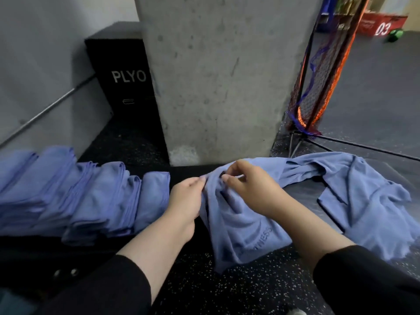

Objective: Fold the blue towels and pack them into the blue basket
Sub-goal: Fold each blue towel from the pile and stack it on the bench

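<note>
A crumpled blue towel with printed letters lies in front of me on the speckled black floor. My left hand pinches its top left edge. My right hand pinches a bunched fold at its top, just right of the left hand. More loose blue towels sprawl to the right. A row of folded blue towels leans in a stack at the left. No blue basket shows in this view.
A concrete pillar rises straight ahead. A black box marked PLYO stands behind it at the left. An orange and blue net on a stand is at the right, with a red box far back.
</note>
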The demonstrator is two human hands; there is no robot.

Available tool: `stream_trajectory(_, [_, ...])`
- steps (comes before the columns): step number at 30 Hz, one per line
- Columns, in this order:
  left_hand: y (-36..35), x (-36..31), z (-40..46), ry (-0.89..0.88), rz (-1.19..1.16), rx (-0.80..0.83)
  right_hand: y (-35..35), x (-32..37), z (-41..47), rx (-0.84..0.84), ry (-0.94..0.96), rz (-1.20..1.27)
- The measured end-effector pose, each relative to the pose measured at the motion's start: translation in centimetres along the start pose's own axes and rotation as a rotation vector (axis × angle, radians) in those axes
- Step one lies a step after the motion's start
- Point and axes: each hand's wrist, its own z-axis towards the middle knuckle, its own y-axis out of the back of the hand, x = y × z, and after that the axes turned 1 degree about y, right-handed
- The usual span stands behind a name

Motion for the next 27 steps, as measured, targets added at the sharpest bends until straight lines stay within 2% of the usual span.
stream_trajectory(4, [0.7,0.0,0.4,-0.09,0.079,-0.078,-0.4,-2.0,1.5,0.102,-0.172,-0.058])
stream_trajectory(8, [1.5,-0.5,0.6,-0.253,0.145,-0.263,-1.0,-3.6,2.8,0.085,-0.178,-0.255])
stream_trajectory(10, [1.9,-1.2,0.5,-0.331,0.145,-0.381,-1.3,-3.9,3.3,0.097,-0.167,-0.255])
stream_trajectory(12, [2.1,-1.7,0.4,-0.363,0.119,-0.454,-1.9,-3.8,3.7,0.182,-0.145,-0.23])
stream_trajectory(16, [2.4,-1.8,0.7,-0.298,0.102,-0.419,-4.2,-3.6,3.7,0.301,-0.069,-0.324])
stream_trajectory(21, [2.6,-1.9,1.5,-0.26,0.105,-0.36,-5.7,-4.9,4.9,0.44,0.023,-0.661])
stream_trajectory(25, [3.1,-2.3,2.6,-0.294,0.144,-0.31,-5.2,-6.4,6.8,0.378,-0.063,-0.698])
stream_trajectory(27, [3.4,-2.2,3.2,-0.306,0.254,-0.313,-5.0,-7.5,7.3,0.323,-0.111,-0.698])
